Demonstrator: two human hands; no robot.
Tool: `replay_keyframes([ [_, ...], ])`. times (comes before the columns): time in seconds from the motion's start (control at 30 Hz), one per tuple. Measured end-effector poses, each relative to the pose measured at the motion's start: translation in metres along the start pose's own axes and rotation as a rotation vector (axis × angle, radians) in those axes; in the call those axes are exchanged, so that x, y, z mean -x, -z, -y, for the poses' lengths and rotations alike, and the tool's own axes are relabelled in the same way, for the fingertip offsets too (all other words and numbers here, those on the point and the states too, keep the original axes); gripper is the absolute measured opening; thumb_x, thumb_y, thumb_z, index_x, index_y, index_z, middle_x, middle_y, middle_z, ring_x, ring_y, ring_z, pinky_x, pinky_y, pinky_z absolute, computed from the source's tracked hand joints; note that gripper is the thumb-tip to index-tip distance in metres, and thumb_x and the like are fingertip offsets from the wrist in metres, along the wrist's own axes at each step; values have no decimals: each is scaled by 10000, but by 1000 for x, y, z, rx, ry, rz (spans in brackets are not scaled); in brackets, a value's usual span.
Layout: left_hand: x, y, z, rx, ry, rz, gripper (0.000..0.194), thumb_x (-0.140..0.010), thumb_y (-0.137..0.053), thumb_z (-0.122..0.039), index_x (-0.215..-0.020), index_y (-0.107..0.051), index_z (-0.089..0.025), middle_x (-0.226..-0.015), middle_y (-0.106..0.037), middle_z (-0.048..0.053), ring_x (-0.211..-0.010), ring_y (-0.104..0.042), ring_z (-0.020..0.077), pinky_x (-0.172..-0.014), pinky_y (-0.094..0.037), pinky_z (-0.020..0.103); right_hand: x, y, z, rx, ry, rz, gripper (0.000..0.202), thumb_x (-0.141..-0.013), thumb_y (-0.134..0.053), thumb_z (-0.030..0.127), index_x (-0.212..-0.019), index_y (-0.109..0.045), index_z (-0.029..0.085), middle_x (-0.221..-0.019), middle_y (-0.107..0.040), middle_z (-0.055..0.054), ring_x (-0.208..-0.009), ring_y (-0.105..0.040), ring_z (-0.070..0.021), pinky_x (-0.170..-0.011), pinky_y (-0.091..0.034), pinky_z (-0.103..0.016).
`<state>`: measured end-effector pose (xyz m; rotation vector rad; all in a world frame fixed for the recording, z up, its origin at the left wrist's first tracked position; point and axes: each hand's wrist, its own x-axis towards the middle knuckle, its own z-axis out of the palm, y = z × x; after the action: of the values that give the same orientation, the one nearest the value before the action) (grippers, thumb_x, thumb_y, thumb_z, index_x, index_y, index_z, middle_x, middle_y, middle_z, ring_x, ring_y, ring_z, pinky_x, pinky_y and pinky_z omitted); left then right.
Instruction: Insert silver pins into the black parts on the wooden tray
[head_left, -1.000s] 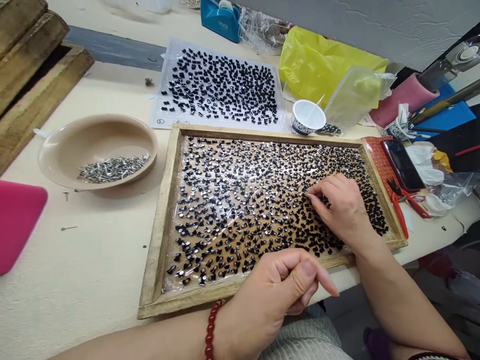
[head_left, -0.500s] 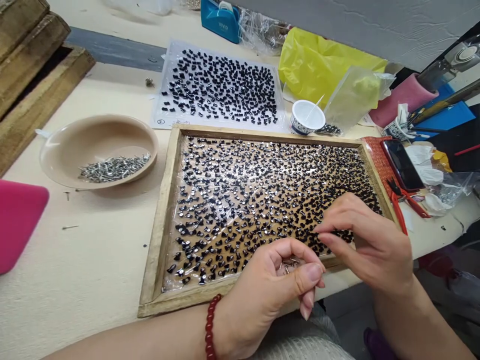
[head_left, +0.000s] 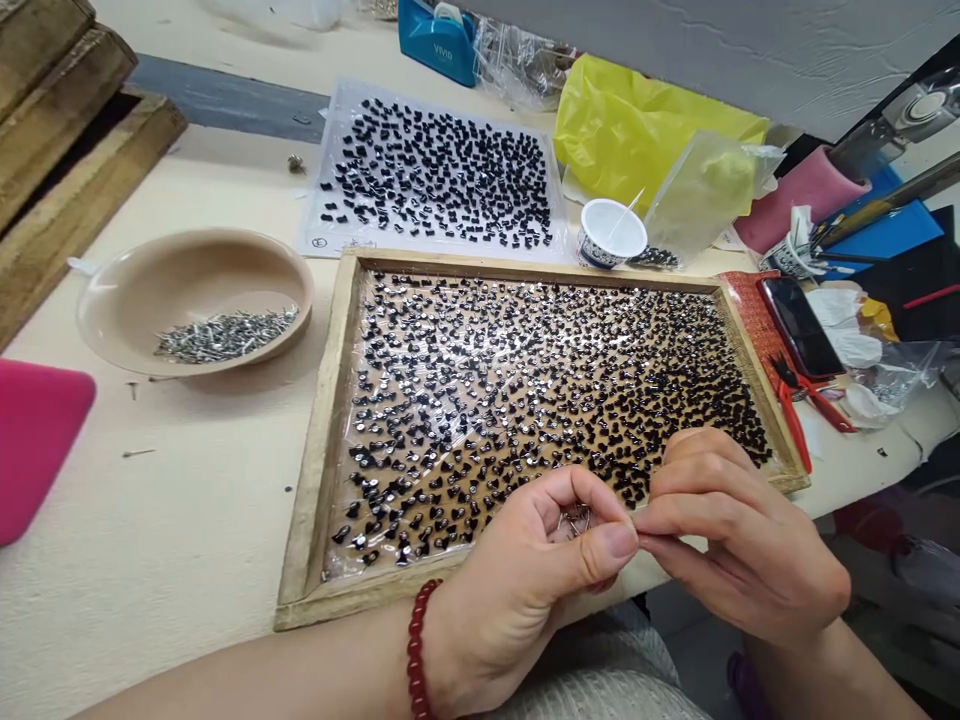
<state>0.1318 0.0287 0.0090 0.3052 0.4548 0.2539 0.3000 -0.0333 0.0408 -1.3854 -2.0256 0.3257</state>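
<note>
From where I stand, the left hand is loosely curled in front of the tray's near edge, and a few small metal pins lie in the hollow of its palm, fenced in by bent fingers and thumb. The right hand is just right of it, index finger and thumb drawn together at the left thumb's tip; whether a pin sits between them I can't tell, since the fingertips hide it. So the visible pins lie left of the right hand's fingertips, close by.

Beyond both hands is the wooden-framed tray, covered with rows of small shiny black pieces, packed more thickly to the right. Left of it, a beige oval bowl holds a heap of similar pins, well apart from the hands. On the far side lies a white sheet dotted with more black bits. To the right, red-handled pliers rest beside the frame, with a dark phone just past them.
</note>
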Motion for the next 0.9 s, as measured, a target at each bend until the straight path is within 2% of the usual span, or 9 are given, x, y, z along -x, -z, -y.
replay_keyframes([
  [0.13,0,0,0,12,2,-5,234,-708,-768,-239,-766,-569,-129,-617,-477,-45,-569,-392,51,-541,-302,166,1,-3,0,-70,-61,-6,175,-733,-643,45,-867,-608,152,-738,-584,-19,-730,-530,-135,-676,-438,-334],
  [0.27,0,-1,1,-4,-6,-8,200,-756,-726,-221,-865,-587,-127,-663,-491,-37,-583,-410,46,-555,-325,156,1,-8,-5,-226,-188,-111,125,-754,-617,86,-832,-590,181,-722,-551,-4,-702,-525,-134,-649,-437,-323],
  [0.33,-1,-2,2,7,-40,-16,187,-826,-643,-228,-968,-590,-118,-769,-536,-3,-627,-440,54,-594,-372,165,-2,-10,-13,-181,-266,-203,118,-759,-614,88,-798,-583,195,-722,-549,1,-712,-527,-136,-660,-438,-318],
  [0.4,-2,-3,3,12,-65,-11,186,-896,-525,-214,-1019,-584,-88,-870,-575,50,-666,-482,70,-635,-424,187,-8,-10,-26,-10,-323,-267,118,-762,-617,91,-777,-586,204,-739,-568,-3,-741,-537,-143,-681,-438,-313],
  [0.47,-4,-2,4,-11,-61,25,209,-930,-432,-197,-1011,-573,-66,-874,-603,86,-648,-519,81,-628,-459,208,-14,-11,-40,194,-311,-223,93,-773,-616,117,-789,-598,208,-747,-600,-9,-765,-548,-153,-708,-439,-317],
  [0.57,-7,0,8,-32,-46,74,166,-941,-398,-219,-980,-516,-110,-809,-638,86,-550,-535,85,-538,-466,214,-19,-13,-57,421,-254,-103,41,-796,-594,159,-778,-590,196,-753,-626,-15,-788,-551,-169,-753,-414,-340],
  [0.63,-8,2,11,-25,-37,87,132,-940,-405,-257,-910,-475,-149,-781,-666,90,-493,-531,87,-478,-441,200,-19,-16,-63,534,-244,-43,36,-812,-575,180,-778,-581,189,-779,-632,-20,-809,-546,-177,-768,-386,-345],
  [0.73,-6,4,12,-40,15,111,218,-928,-427,-335,-802,-474,-163,-702,-672,86,-409,-476,76,-417,-363,181,-18,-19,-64,621,-237,14,50,-831,-555,197,-790,-582,187,-804,-631,-21,-823,-537,-179,-770,-356,-337],
  [0.9,1,2,4,-209,1,51,317,-840,-595,-398,-747,-653,-101,-524,-418,-35,-474,-269,56,-464,-178,203,-18,-20,-63,647,-206,32,73,-839,-551,207,-771,-572,189,-788,-627,-20,-798,-521,-172,-757,-333,-324],
])
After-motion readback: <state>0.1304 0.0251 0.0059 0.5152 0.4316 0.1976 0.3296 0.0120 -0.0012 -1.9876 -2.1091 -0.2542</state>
